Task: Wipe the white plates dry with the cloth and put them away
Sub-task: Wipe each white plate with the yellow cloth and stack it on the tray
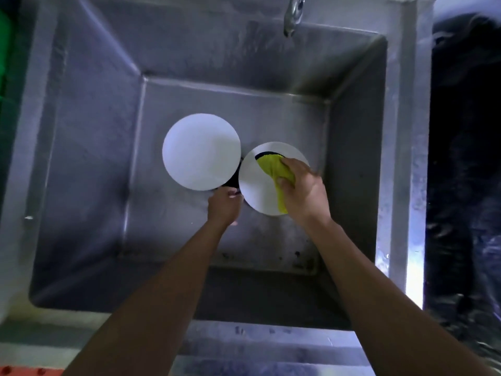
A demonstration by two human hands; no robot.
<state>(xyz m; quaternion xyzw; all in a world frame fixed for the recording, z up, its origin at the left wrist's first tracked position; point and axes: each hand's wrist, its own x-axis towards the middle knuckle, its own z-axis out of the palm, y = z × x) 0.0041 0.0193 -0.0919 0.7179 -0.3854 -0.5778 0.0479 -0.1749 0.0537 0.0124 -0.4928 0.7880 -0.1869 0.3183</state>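
2 white plates were inside a deep steel sink, below the tap. The R plate sat just right of the left hand, whose grip curled round its near-left rim. The right hand lay over the plate's right half, its grip closed on the cloth, thumb pinching it, fingers bent over it. The cloth was yellow w/ a dark edge, pressed to the plate face; its long axis ran from far-left to near-right, the far end pointing toward the tap. The L plate faced up, apart from both hands, its edge just beside the R plate; touching or not, can't tell.
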